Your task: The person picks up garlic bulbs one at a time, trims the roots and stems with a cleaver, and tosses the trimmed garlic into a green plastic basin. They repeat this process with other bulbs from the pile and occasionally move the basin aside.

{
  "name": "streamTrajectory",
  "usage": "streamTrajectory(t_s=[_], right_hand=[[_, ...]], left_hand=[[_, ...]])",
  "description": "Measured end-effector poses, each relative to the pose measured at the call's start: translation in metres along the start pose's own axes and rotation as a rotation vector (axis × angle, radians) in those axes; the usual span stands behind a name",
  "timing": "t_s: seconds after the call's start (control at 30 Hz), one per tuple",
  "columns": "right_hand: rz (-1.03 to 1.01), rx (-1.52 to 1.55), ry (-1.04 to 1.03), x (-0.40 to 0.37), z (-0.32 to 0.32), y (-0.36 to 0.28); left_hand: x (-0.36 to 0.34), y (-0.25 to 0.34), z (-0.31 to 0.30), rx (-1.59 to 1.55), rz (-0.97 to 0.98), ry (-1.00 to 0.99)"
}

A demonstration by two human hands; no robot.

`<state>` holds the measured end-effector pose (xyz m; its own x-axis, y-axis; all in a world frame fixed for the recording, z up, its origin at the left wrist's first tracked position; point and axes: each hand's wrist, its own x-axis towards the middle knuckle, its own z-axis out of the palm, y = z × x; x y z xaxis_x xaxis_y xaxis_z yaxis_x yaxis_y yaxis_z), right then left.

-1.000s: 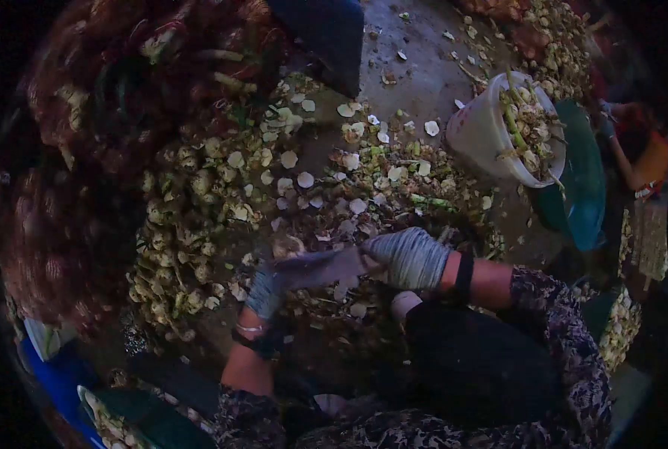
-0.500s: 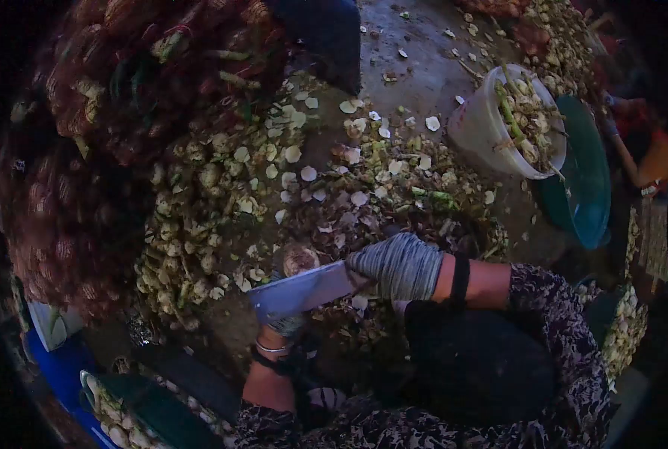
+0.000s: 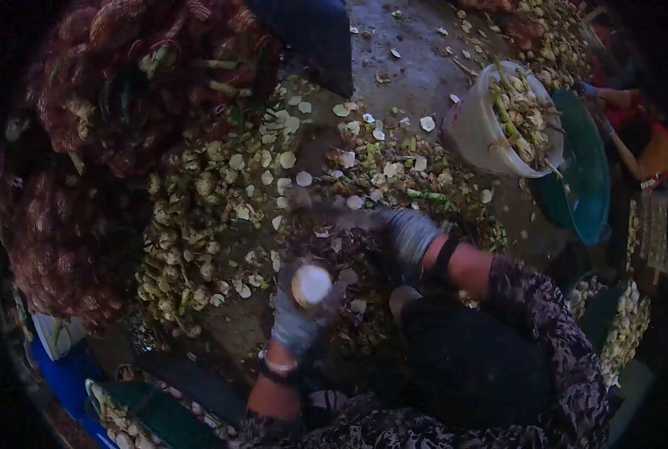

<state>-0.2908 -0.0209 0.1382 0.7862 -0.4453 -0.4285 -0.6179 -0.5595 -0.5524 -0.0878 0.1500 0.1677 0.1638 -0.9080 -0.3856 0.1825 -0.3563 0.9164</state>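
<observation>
My left hand point(image 3: 293, 325), in a grey glove, is closed around a garlic bulb point(image 3: 311, 286). The bulb's flat white cut face points up at me. To the right and a little farther out, my right hand point(image 3: 413, 238), in a striped grey glove, is smeared by motion. It grips a cleaver, whose blade point(image 3: 334, 217) is only a dark blur stretching left, apart from the bulb. Beneath both hands lie brownish peelings point(image 3: 334, 243) and pale round slices point(image 3: 355, 203). A pile of garlic bulbs point(image 3: 173, 247) lies left of my hands.
Full red mesh sacks point(image 3: 64, 239) rise at the left. A white bucket point(image 3: 469, 123) of bulbs and stalks stands at the back right beside a green basin point(image 3: 588, 179). Another person's arm point(image 3: 622, 153) shows at the far right. A green container point(image 3: 162, 411) is at lower left.
The cleaver has moved up and away from the bulb, blurring with my right hand. My left hand has turned the bulb, so its white cut face now shows.
</observation>
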Motion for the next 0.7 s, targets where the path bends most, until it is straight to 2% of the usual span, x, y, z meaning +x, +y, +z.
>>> streamTrajectory(t_s=[0.07,0.1,0.13,0.17,0.2,0.23,0.27,0.33,0.37,0.4,0.47,0.5,0.57,0.6,0.67,0.7], right_hand=[[0.190,0.124,0.166,0.000,-0.004,0.051],[0.166,0.125,0.154,0.006,-0.001,0.043],[0.090,0.262,0.182,0.001,0.007,0.031],[0.009,0.372,0.232,0.003,-0.003,0.021],[0.007,0.357,0.234,0.005,-0.010,0.008],[0.030,0.650,0.091,0.004,-0.019,-0.018],[0.053,0.943,-0.052,0.004,-0.023,-0.034],[-0.028,0.878,-0.024,0.011,-0.018,-0.040],[-0.108,0.808,0.004,0.016,-0.019,-0.042],[-0.121,0.804,0.005,0.016,-0.020,-0.043],[-0.285,0.641,0.244,0.009,-0.028,-0.050],[-0.288,0.648,0.236,0.008,-0.029,-0.055],[-0.235,0.417,0.005,0.007,-0.034,-0.062],[-0.233,0.413,0.004,0.005,-0.036,-0.061],[-0.434,0.186,0.110,-0.002,-0.040,-0.056],[-0.428,0.180,0.106,-0.006,-0.043,-0.053]], left_hand=[[-0.007,0.008,0.000,0.001,0.042,0.013],[-0.015,0.009,-0.001,0.001,0.052,0.035],[-0.016,0.010,0.000,0.002,0.040,0.029],[0.001,0.010,0.004,-0.208,-0.117,0.084],[0.013,0.011,0.008,-0.421,-0.285,0.146],[0.012,0.017,0.017,0.050,-0.001,0.122],[0.019,0.011,0.020,0.050,-0.005,0.125],[0.035,0.005,0.022,0.812,0.555,0.134],[0.029,0.013,0.030,0.533,0.643,0.197],[0.026,0.011,0.028,0.539,0.651,0.205],[0.016,0.000,0.023,-0.461,0.181,0.121],[0.018,-0.008,0.017,-0.458,0.177,0.130],[0.030,-0.024,0.001,0.139,0.358,-0.305],[0.031,-0.033,-0.003,0.136,0.361,-0.304],[0.027,-0.061,-0.007,-0.112,0.182,-0.197],[0.023,-0.076,-0.008,-0.235,0.089,-0.146]])
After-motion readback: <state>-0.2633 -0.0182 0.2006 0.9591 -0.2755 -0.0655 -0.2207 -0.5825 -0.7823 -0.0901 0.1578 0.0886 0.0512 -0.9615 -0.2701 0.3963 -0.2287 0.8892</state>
